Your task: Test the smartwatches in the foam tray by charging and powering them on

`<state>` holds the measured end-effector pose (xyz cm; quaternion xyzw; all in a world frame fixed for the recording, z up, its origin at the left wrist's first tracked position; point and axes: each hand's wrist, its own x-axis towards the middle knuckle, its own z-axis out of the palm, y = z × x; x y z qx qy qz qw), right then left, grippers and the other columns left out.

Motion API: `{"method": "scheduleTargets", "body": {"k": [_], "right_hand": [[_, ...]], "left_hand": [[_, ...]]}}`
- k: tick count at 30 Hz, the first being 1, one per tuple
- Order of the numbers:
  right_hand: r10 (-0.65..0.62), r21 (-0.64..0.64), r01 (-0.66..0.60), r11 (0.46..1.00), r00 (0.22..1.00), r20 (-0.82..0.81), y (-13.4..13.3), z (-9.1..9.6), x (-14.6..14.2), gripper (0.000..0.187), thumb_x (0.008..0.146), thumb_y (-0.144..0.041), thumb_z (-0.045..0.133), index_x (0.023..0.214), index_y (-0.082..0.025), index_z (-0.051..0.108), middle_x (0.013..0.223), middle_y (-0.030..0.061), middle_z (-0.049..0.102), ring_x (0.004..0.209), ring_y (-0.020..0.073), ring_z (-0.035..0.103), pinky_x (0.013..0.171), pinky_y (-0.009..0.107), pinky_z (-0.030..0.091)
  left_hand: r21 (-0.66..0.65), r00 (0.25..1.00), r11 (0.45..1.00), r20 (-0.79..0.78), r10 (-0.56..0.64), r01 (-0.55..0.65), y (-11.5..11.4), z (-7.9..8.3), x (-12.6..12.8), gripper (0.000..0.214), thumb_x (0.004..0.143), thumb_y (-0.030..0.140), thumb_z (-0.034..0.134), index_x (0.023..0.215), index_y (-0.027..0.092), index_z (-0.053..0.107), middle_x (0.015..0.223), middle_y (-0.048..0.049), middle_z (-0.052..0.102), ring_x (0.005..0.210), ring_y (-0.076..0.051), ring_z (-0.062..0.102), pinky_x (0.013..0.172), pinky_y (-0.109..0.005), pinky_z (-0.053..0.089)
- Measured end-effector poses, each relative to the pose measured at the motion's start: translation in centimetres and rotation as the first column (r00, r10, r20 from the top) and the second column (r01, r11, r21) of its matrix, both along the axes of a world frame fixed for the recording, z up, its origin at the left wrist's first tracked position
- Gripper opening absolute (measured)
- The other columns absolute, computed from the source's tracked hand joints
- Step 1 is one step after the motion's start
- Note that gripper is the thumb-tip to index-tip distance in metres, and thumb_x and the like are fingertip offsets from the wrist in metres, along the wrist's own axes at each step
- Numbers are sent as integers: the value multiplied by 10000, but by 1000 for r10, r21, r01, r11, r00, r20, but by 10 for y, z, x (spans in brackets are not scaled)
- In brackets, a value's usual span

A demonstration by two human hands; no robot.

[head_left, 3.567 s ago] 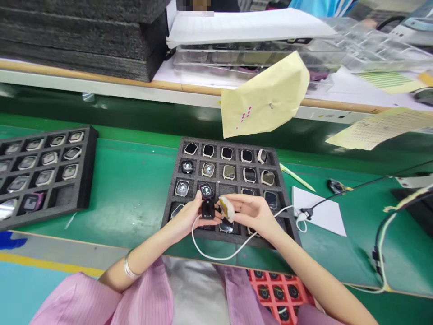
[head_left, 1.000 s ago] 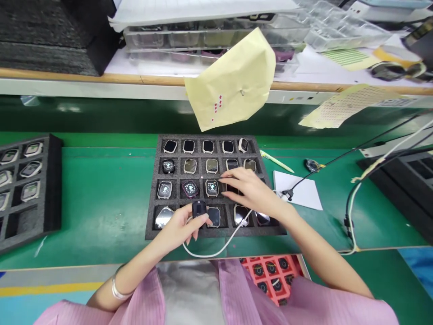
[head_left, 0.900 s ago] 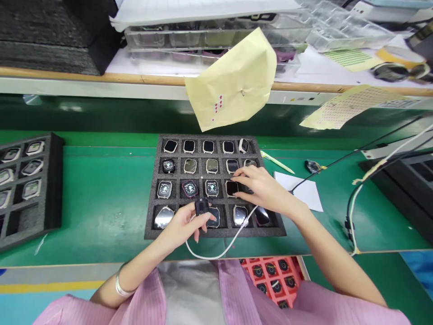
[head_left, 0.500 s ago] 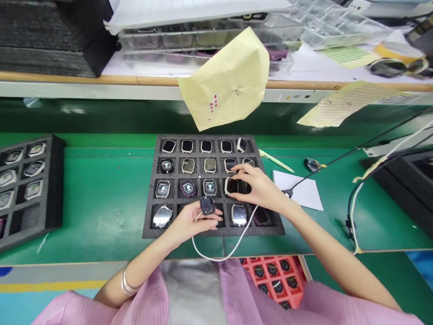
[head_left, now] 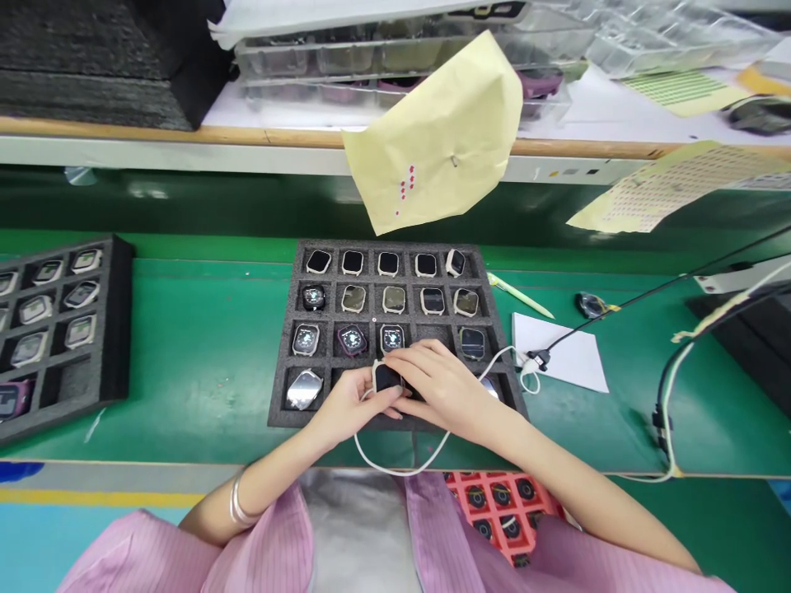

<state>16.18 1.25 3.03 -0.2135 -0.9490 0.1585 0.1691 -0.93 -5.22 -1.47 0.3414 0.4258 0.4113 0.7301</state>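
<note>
A smartwatch [head_left: 386, 377] with a cream case and dark screen is between my two hands, over the front row of a black foam tray [head_left: 279, 412]. My right hand [head_left: 442, 385] grips the watch from above and the right side. My left hand [head_left: 346, 405] is closed around its left and lower side. From my left hand a white cable [head_left: 395, 473] loops down past the table edge and up to the right. The small black charging block on that cable is hidden behind the watch and fingers. Several watches lie in the tray's compartments, some with lit screens.
Another foam tray with watches [head_left: 117, 329] stands at the left. On the right are a green pen [head_left: 522, 295], white paper [head_left: 568, 354], a small dark watch piece [head_left: 592, 305] and cables [head_left: 664, 412]. A red tray [head_left: 494, 502] is below the table edge; yellow paper [head_left: 445, 148] hangs from the shelf.
My right hand has lifted the cream watch from its third-row compartment and brought it left and down to my left hand. The black block seen before is now covered. The view has shifted slightly.
</note>
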Motion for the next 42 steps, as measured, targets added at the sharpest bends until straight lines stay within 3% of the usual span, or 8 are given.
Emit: {"method": "scheduleTargets", "body": {"k": [7,16,27,30,33,36,39,42], "right_hand": [[-70,-199,29,979,977,-203,-6,-16,0,297,831,-280,707,1081,-155,607,1022,99,696,929,235,643,854,403,512],[-149,-329,62,942,958,-245,-13,-26,6,382,807,-322,755,1133,-191,605,1073,103,689,1036,267,633,909,447,518],[-72,-199,28,980,974,-216,-13,-23,8,391,845,-359,716,1150,-147,594,1059,120,698,969,247,646,881,430,508],[-69,-171,33,985,976,-208,-5,-16,17,324,854,-315,682,1125,-153,608,1033,109,710,955,252,650,894,439,494],[-171,-215,126,968,963,-208,14,-10,33,343,826,-345,709,1107,-177,607,1032,91,705,948,250,650,883,418,498],[-299,-121,292,949,953,-51,32,-10,50,337,836,-328,710,1113,-165,606,1071,110,682,1001,282,627,881,449,484],[-307,-15,310,951,945,115,38,-8,62,370,841,-297,715,1164,-151,610,1161,142,637,1064,324,590,874,485,472],[-332,50,329,943,921,204,38,0,76,331,892,-272,661,1195,-147,611,1182,151,606,1069,312,587,873,455,477]], "left_hand": [[-20,1000,1000,17,-11,12,-2,6,-2,337,763,423,735,743,102,635,662,-41,670,568,-136,650,539,-221,525],[-25,998,998,10,-56,57,-2,8,-3,363,763,456,722,769,103,640,632,-51,675,574,-151,651,528,-232,522],[10,986,991,-97,-134,135,-4,3,-1,337,836,452,638,731,150,534,474,45,546,345,-60,429,375,-178,309],[60,972,991,-213,-101,116,-5,3,2,274,826,401,663,876,142,591,587,43,570,438,-61,445,428,-178,322],[78,969,989,-221,-106,126,-5,3,4,365,775,401,715,1015,146,614,800,-10,635,597,-93,524,526,-195,393],[49,975,988,-178,-135,145,-5,3,4,387,770,448,706,984,140,606,831,-29,639,567,-85,512,507,-202,399],[13,969,983,-172,-176,181,-4,4,2,390,797,492,661,936,137,575,735,-11,617,449,-61,459,407,-191,364],[13,971,980,-139,-196,200,-3,6,2,393,821,501,629,922,126,567,769,-35,627,477,-81,536,400,-190,409]]}}
